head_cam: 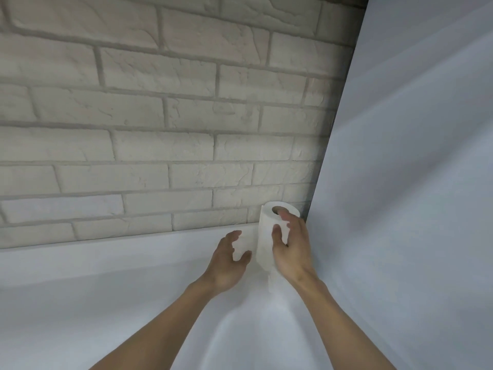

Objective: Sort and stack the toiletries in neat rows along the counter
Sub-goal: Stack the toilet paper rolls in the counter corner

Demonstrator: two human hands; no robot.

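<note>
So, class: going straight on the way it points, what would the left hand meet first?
Likely the upright white toilet-paper roll held by the right hand; depth is unclear, so possibly the pale brick wall.

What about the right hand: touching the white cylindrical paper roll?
Touching. The head view shows the right hand gripping the white cylindrical paper roll, fingers curled against its side.
</note>
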